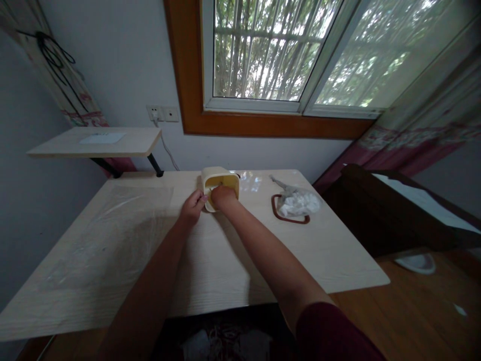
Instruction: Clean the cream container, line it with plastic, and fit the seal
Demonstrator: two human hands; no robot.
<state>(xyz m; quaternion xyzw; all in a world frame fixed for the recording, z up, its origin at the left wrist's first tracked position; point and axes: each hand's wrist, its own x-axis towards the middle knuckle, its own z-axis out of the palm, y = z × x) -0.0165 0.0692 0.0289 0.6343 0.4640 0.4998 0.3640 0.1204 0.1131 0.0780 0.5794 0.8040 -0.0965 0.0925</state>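
Observation:
A cream-yellow box-shaped container (220,173) lies tilted on the table's far side, its open mouth facing me. My left hand (193,206) grips its left rim, thumb and fingers pressed together. My right hand (224,196) reaches into the mouth; its fingers are hidden, so I cannot see whether they hold anything. To the right, a brown rounded frame (289,219) lies on the table. A knotted clear plastic bag (300,202) with white contents rests partly over it.
A thin clear plastic sheet (112,235) is spread over the left of the pale table (225,281). A raised shelf (131,143) with a paper (102,138) stands at the back left. A dark piece of furniture (356,210) is beyond the right edge.

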